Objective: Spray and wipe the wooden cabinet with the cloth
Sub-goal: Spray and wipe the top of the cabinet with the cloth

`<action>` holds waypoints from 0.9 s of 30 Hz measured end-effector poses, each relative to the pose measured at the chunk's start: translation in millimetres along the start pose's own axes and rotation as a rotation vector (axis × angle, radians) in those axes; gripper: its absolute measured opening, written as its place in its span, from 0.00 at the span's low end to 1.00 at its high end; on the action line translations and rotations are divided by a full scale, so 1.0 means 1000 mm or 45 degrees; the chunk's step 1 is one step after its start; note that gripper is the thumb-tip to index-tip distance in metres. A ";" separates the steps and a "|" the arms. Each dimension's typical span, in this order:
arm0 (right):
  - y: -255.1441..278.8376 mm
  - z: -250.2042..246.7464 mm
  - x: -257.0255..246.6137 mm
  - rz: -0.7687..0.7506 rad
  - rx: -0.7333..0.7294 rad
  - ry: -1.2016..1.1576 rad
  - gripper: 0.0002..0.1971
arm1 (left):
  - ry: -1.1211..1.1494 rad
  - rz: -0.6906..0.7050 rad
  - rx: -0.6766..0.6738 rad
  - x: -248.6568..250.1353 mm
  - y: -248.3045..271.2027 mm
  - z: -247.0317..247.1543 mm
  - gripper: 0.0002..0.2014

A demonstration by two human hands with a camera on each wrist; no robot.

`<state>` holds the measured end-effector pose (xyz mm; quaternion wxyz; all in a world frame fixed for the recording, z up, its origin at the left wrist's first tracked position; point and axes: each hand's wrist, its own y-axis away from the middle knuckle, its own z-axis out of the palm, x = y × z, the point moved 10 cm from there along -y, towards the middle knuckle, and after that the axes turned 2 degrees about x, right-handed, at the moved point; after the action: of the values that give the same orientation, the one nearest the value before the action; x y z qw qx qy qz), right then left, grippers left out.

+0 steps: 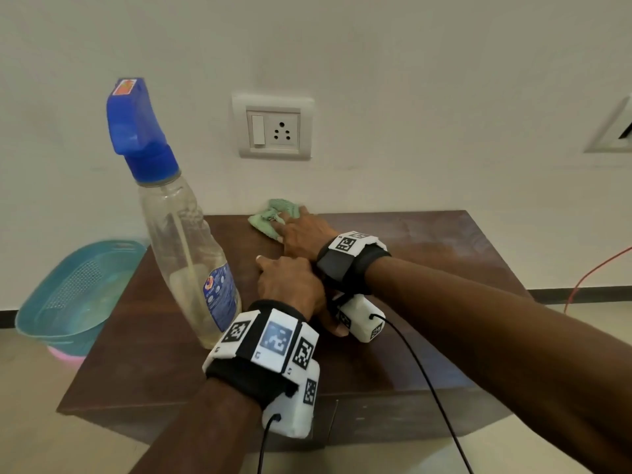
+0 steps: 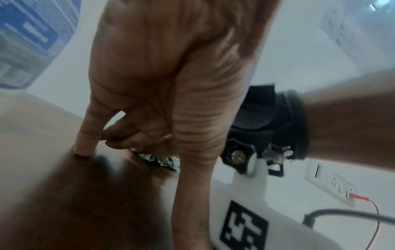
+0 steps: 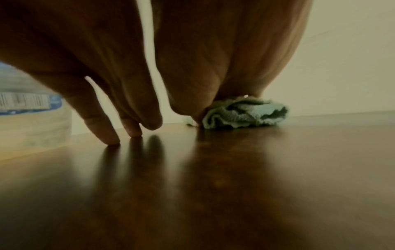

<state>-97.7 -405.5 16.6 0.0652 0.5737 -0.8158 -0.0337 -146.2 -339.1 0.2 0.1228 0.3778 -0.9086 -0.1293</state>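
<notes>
The dark wooden cabinet (image 1: 444, 261) stands against the wall. A crumpled green cloth (image 1: 270, 213) lies at its back edge, and my right hand (image 1: 304, 234) grips it with fingers curled down over it. In the right wrist view the bunched cloth (image 3: 245, 113) sits under my palm on the glossy top (image 3: 235, 186). My left hand (image 1: 290, 285) rests just in front of the right wrist, its straight fingertips (image 2: 83, 148) touching the wood and holding nothing. A clear spray bottle (image 1: 184, 241) with a blue trigger head stands upright left of my left hand, untouched.
A teal plastic basket (image 1: 75, 292) sits on the floor left of the cabinet. A wall socket (image 1: 275, 126) is above the cloth. A red wire (image 1: 588, 271) hangs at the right. Black cables trail from both wrist cameras over the cabinet's front edge.
</notes>
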 end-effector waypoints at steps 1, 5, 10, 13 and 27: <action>0.003 0.006 0.000 -0.047 -0.054 -0.035 0.29 | 0.020 0.001 -0.001 0.001 0.001 -0.001 0.30; 0.032 0.014 0.070 0.203 0.010 -0.227 0.28 | 0.021 0.038 -0.065 0.012 0.010 -0.009 0.40; 0.083 0.030 0.142 0.758 -0.002 -0.315 0.27 | -0.023 0.204 -0.146 0.039 0.015 -0.002 0.36; 0.075 0.026 0.114 0.669 -0.025 -0.281 0.26 | -0.061 0.235 -0.183 0.044 0.013 0.001 0.50; 0.137 0.042 0.223 0.861 0.005 -0.360 0.33 | -0.097 0.407 -0.158 0.107 0.004 0.003 0.52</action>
<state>-305.6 -569.3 7.5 -0.0418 0.2614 -0.9604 -0.0874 -223.0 -413.1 12.1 0.1303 0.2149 -0.9514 -0.1781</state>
